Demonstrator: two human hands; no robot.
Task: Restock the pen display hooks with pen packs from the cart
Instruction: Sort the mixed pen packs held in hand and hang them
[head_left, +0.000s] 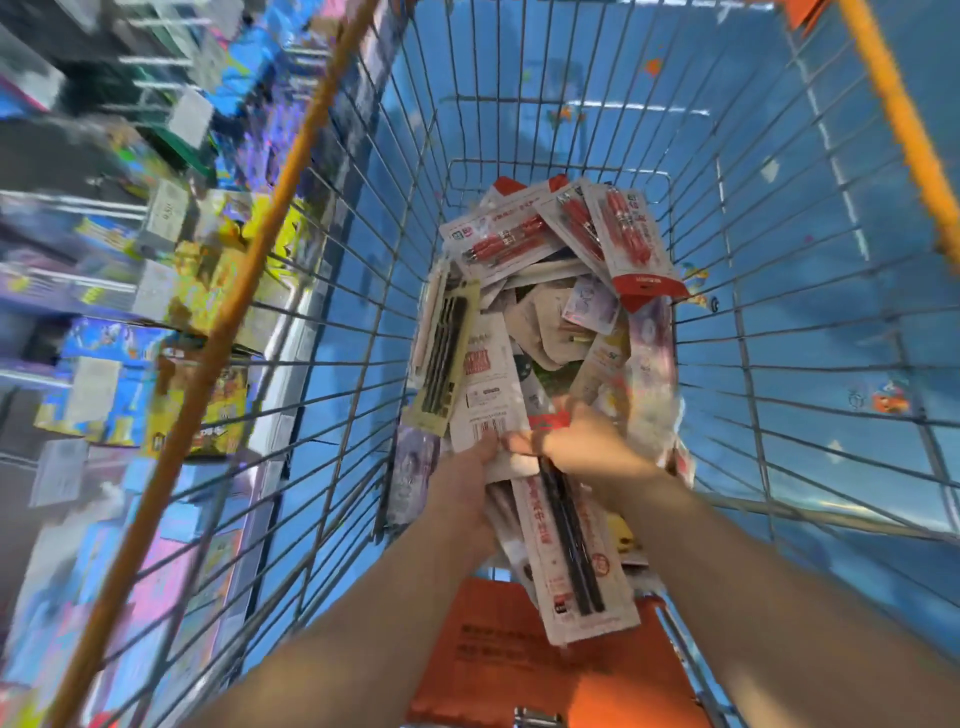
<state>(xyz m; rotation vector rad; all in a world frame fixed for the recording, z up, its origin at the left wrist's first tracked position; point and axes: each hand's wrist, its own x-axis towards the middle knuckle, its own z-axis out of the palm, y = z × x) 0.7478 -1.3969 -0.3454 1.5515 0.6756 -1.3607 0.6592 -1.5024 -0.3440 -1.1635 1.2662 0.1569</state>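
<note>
On my far left, blurred shelves (104, 312) of colourful boxed goods are streaking past, with white price tags hanging off them. Next comes the wire cart (332, 322), its orange rim running diagonally, and I'm reaching both arms down inside it. My left hand (470, 480) is gripping the lower edge of a white pen pack (485, 395), thumb pinching the barcode end. Just left of it, a yellow-carded pack of black pens (448, 353) is leaning against the pile. My right hand (592, 452) is curling over the top of a long black-pen pack (576, 566), which is hanging down toward me between my wrists. Further back, red pen packs (566, 234) are lying on the heap. Blue floor (810, 218) is showing through the wire on the right.
</note>
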